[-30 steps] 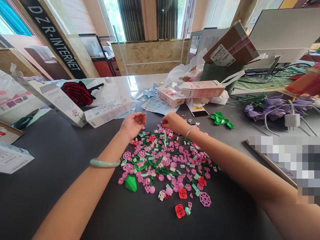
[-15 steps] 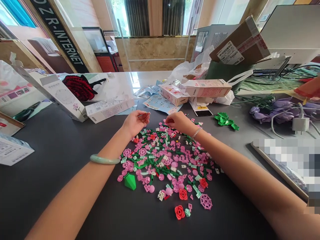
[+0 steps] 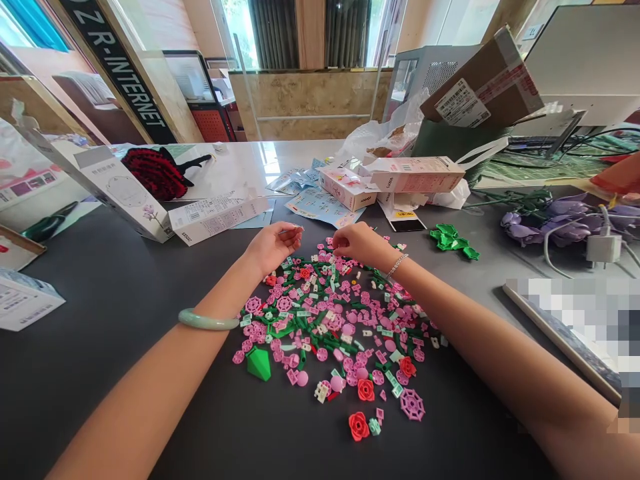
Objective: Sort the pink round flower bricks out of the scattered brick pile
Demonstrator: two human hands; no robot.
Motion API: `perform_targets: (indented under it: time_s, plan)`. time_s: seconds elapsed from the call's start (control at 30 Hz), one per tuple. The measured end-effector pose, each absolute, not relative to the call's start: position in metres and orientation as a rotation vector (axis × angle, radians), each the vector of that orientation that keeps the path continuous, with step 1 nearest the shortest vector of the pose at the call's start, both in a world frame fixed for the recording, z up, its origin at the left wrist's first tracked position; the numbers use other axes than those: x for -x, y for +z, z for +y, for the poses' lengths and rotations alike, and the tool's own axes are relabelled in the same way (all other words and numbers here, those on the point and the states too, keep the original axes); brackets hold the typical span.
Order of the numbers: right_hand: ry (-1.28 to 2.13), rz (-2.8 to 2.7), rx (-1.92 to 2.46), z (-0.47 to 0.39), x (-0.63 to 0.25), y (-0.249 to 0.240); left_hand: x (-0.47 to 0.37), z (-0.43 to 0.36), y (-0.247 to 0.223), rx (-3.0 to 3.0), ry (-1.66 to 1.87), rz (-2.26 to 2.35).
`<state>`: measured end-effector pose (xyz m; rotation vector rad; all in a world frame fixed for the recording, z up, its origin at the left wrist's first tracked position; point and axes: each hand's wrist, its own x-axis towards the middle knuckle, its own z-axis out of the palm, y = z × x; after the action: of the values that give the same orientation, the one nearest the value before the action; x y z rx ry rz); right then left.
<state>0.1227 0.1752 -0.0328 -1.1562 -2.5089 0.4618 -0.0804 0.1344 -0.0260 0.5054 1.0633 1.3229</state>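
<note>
Many small toy building bricks (image 3: 345, 328), mostly pink with green, white and red ones among them, lie in a loose heap on the dark table. My left hand (image 3: 276, 248) is above the far left edge of the heap, its palm turned inward and its fingers curled; anything in them is too small to make out. Across a narrow gap, my right hand (image 3: 361, 241) hovers at the heap's far edge, knuckles up, with its fingertips bent down and pressed together. What they pinch is hidden. Nearer me lie red rose pieces (image 3: 359, 426) and a green pointed piece (image 3: 259, 363).
White boxes (image 3: 220, 217) stand at the left, and a pink box (image 3: 417, 175) lies behind the heap near printed sheets (image 3: 325, 207). Green leaf pieces (image 3: 453, 241), purple flowers (image 3: 545, 220) and a white charger (image 3: 603, 248) are on the right.
Both hands stay nearly in place between the boxes and the heap. The right hand shifts very slightly to the right; the bricks lie as before.
</note>
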Motion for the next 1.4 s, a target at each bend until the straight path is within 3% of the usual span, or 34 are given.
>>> perform_targets:
  time_s: [0.57,1.4]
  plan:
    - [0.673,-2.322,1.166,0.192,-0.140,-0.031,0.081,0.133,-0.029,-0.637,1.231,1.085]
    - [0.400,-2.509,1.151,0.208,-0.151,-0.039,0.079,0.131,-0.028,-0.744,1.109,1.101]
